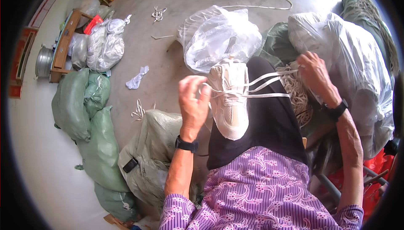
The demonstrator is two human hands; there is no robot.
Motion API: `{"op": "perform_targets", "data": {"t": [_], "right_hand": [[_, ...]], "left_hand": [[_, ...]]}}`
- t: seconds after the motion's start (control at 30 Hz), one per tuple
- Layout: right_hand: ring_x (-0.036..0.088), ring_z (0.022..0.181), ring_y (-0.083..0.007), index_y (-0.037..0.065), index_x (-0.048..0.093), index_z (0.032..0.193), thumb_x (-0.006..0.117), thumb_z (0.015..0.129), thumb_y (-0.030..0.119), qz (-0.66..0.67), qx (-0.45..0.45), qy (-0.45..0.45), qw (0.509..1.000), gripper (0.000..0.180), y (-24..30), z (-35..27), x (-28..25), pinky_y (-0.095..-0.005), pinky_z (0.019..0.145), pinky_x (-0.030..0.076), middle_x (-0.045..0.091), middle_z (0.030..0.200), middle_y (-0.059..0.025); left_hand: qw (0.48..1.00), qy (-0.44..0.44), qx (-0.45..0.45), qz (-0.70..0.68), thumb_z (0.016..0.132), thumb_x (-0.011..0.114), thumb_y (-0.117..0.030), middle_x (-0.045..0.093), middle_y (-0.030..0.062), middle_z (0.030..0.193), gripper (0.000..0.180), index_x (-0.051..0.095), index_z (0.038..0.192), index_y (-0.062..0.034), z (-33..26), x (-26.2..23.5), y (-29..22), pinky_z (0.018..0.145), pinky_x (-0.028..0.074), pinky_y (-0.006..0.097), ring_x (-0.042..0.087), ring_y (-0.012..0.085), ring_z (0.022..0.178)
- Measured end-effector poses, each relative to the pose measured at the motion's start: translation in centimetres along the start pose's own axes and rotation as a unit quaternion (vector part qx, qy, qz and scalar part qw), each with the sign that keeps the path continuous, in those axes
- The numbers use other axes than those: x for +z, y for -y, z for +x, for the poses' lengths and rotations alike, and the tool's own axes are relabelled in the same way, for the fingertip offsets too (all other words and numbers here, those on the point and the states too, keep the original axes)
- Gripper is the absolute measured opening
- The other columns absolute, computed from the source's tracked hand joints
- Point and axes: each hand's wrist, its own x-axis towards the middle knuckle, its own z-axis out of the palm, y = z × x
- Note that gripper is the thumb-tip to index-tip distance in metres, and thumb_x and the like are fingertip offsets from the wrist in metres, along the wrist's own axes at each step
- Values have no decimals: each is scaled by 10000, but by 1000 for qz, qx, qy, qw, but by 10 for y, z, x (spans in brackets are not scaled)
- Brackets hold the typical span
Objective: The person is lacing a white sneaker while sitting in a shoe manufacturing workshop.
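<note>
A cream-white sneaker (230, 118) lies on my thighs, its toe toward my body. White shoelace (269, 95) crosses its upper part and trails to the right in several strands. My left hand (192, 104) is beside the shoe's left side, thumb and fingers pinched on a piece of lace. Out to the right, my right hand (314, 73) is closed on the shoelace, drawing strands away from the shoe. One loose strand ends over my right thigh. The fingertips of both hands are partly hidden.
A heap of white laces (296, 97) lies beside my right leg. Clear plastic bags (219, 36) stand ahead, and a large filled bag (336, 40) is at the right. Green sacks (103, 146) line the left wall. Loose laces (158, 14) lie on the floor.
</note>
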Motion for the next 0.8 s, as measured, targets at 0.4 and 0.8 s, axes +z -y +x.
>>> {"op": "perform_targets", "data": {"t": [0.4, 0.8], "right_hand": [[547, 898, -212, 94, 613, 811, 611, 763, 142, 116, -175, -24, 977, 68, 96, 33, 24, -382, 783, 398, 569, 862, -45], [535, 820, -224, 92, 558, 740, 581, 724, 123, 20, -118, -20, 993, 42, 55, 22, 11, -371, 758, 383, 528, 775, -51]], "left_hand": [[984, 153, 90, -9, 736, 687, 30, 584, 79, 987, 236, 682, 954, -62, 20, 25, -31, 796, 469, 349, 552, 250, 942], [937, 188, 229, 186, 695, 670, -30, 570, 58, 896, 242, 604, 918, -98, 38, 9, -35, 788, 424, 410, 546, 264, 878]]}}
